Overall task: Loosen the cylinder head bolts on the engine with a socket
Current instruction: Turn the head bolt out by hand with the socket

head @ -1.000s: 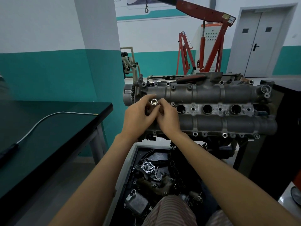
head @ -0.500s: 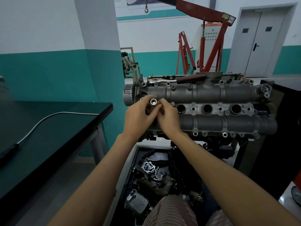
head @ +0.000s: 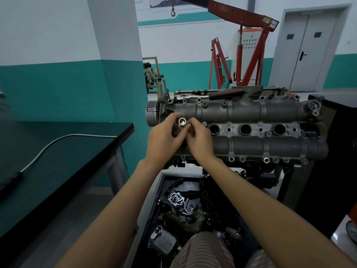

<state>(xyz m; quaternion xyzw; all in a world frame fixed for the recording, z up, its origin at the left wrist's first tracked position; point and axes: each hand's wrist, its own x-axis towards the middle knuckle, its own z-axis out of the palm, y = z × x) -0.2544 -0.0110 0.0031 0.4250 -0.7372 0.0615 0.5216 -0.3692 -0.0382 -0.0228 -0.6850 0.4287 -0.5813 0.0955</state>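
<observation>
Striped cloth (head: 202,252) on the person's lap fills the bottom edge, and just beyond it sits a dark tray (head: 154,200) on the floor, crowded with loose engine parts: an oil cooler (head: 163,243), a pump housing (head: 175,199) and a short length of chain (head: 187,209). Both bare forearms reach up over the tray to the near-left end of the engine (head: 241,128), which sits on a stand with its cylinder head (head: 251,111) facing up.

At that end the two hands meet. The left hand (head: 163,141) has its fingers curled around a shiny socket (head: 182,121), whose open round mouth points up toward the camera. The right hand (head: 201,140) is pressed against the left, its fingers bent in and pinching the same socket from the other side. What lies under the socket is hidden by the fingers, so I cannot tell whether it sits on a bolt.

Right of the hands, three round plug wells (head: 245,129) run along the middle of the head, and small bolts (head: 266,160) dot its near and far edges. A ratchet with a dark red handle (head: 225,93) lies along the far side of the head.

On the left stands a dark table (head: 63,167) with a pale cable (head: 63,139) across it. Farther back are a red engine hoist (head: 249,45), a teal-and-white wall (head: 48,89) and a grey double door (head: 311,47).
</observation>
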